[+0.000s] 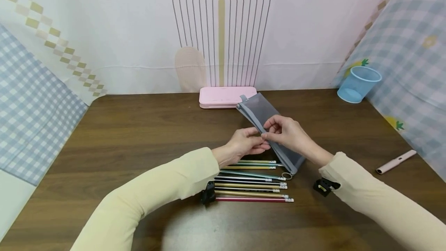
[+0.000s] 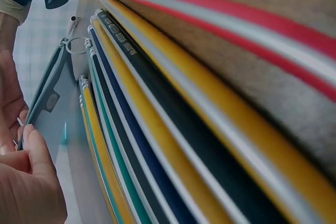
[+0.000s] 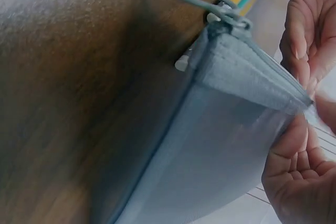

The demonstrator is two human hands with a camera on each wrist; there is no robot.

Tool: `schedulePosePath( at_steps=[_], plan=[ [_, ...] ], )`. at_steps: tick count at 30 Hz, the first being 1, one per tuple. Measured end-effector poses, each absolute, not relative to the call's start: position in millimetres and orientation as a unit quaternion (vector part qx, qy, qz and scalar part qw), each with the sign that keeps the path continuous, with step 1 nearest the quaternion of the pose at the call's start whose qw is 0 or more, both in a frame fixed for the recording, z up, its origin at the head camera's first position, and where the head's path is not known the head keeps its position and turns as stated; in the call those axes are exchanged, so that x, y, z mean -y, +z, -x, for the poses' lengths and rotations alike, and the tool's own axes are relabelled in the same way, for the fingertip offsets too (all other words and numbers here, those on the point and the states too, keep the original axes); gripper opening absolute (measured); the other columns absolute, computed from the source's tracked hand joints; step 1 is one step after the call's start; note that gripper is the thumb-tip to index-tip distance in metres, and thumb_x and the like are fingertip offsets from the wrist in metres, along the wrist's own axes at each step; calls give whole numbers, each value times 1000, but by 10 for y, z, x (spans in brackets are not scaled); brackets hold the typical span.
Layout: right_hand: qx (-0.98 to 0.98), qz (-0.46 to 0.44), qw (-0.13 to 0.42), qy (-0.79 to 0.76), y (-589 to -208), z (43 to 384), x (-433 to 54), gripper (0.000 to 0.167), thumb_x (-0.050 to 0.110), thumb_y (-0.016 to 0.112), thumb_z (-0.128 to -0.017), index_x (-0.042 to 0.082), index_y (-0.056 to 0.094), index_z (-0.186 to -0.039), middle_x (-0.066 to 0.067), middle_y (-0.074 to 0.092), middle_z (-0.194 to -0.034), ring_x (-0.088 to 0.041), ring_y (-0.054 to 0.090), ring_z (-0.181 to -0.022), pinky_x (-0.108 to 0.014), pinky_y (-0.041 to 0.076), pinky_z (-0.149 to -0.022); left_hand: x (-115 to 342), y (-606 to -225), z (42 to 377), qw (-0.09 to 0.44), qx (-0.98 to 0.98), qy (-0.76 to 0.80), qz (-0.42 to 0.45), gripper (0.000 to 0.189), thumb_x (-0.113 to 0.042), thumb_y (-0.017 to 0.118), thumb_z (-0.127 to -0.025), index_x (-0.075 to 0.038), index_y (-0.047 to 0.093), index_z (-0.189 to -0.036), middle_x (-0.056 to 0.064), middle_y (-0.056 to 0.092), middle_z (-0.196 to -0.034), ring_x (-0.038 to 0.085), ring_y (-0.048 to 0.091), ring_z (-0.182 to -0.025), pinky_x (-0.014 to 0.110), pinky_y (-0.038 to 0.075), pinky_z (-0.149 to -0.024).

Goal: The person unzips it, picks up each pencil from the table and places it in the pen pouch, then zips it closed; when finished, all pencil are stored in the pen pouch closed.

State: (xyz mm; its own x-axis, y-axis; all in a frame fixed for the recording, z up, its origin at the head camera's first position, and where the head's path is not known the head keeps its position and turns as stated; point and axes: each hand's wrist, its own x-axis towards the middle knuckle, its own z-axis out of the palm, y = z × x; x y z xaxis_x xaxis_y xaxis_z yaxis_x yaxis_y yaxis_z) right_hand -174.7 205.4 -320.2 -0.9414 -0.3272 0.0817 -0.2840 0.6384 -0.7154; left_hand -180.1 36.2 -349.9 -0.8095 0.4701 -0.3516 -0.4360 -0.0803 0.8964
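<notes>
A grey mesh zip pouch lies slanted on the table between both hands, its zipper edge facing left. My left hand pinches that edge near its middle; the thumb presses on it in the left wrist view. From the right, my right hand pinches the same edge, its fingertips close to the left hand's. A metal ring hangs at the pouch's near corner. Several pencils, red, gold, green and dark, lie side by side below the left hand, with the left forearm over their far ends.
Behind the pouch, a pink case stands against the backdrop. A blue see-through cup is at the back right. A pale pink pen-like stick lies near the right table edge.
</notes>
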Motion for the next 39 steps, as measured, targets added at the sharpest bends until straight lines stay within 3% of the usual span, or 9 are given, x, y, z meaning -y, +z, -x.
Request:
schedulePosePath(
  at_steps=[9, 15, 20, 23, 27, 32, 39],
  plan=[
    [-911, 150, 6, -385, -3194, 1745, -2079, 18, 8, 69, -85, -1, 59, -97, -9, 61, -76, -9, 51, -56, -21, 46, -48, -392, -3471, 1808, 321, -611, 723, -40, 33, 1, 50, -95, 0, 55, -127, 13, 67, -89, 9, 65, -70, 29, 55, -83],
    [-910, 140, 11, -390, -3152, 1744, -2073, 10, 0, 57, -89, -3, 61, -98, -14, 64, -81, -14, 59, -61, -22, 52, -52, -403, -3475, 1825, 318, -614, 721, -30, 34, 0, 51, -95, -1, 55, -129, 24, 66, -106, 7, 64, -67, 26, 56, -78],
    [-911, 109, -8, -399, -3115, 1774, -2161, 13, 3, 55, -92, -4, 61, -100, -16, 64, -83, -11, 61, -60, -23, 55, -54, -392, -3502, 1860, 328, -634, 700, -23, 32, -3, 52, -95, 0, 56, -126, 13, 70, -86, 8, 64, -66, 21, 57, -69],
    [-899, 79, -20, -431, -3099, 1813, -2254, 14, 2, 55, -91, -7, 59, -101, -13, 62, -79, -7, 59, -56, -24, 55, -53, -361, -3529, 1898, 331, -648, 686, -14, 31, -3, 53, -95, 2, 56, -126, 9, 69, -81, 8, 64, -66, 20, 56, -65],
    [-872, 47, -28, -486, -3113, 1866, -2378, 18, -1, 54, -90, -12, 56, -104, 1, 58, -72, -3, 55, -54, -21, 53, -51, -294, -3572, 1945, 338, -659, 671, -11, 33, -5, 53, -95, 3, 54, -127, 15, 70, -93, 9, 65, -68, 21, 57, -67],
    [-849, 22, -25, -527, -3165, 1902, -2481, 22, -1, 56, -91, -15, 54, -107, 9, 56, -67, -1, 54, -54, -18, 52, -50, -108, -3565, 1968, 351, -701, 616, -83, 32, -6, 56, -94, 3, 56, -125, 18, 67, -108, 11, 65, -78, 28, 57, -78],
    [-826, -7, -36, -563, -3233, 1944, -2591, 26, 1, 55, -92, -15, 52, -111, 11, 55, -65, 0, 55, -53, -16, 51, -50, 302, -3501, 1949, 297, -819, 436, -227, 22, -10, 69, -86, -3, 69, -106, 7, 72, -95, 7, 64, -82, 22, 54, -77]
  ],
)
